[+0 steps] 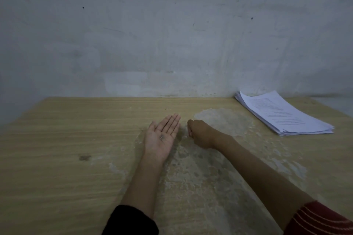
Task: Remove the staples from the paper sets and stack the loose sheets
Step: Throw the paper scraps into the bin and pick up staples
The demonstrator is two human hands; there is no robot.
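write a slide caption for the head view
Left hand palm up with a small metal bit, right hand curled beside it, paper stack far right.

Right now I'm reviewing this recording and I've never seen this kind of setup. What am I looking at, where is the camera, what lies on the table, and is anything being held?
There is no machine here. These are a person's two bare hands, filmed by one wide-angle camera worn on the head, looking forward and down. The left hand is open, palm up, over the light wooden table. A small grey metal bit, probably a pulled staple, rests in its palm. The right hand is beside it, fingers curled into a fist; whether it holds anything is hidden. At the table's far right, near the grey wall, lies a stack of white printed paper sheets.
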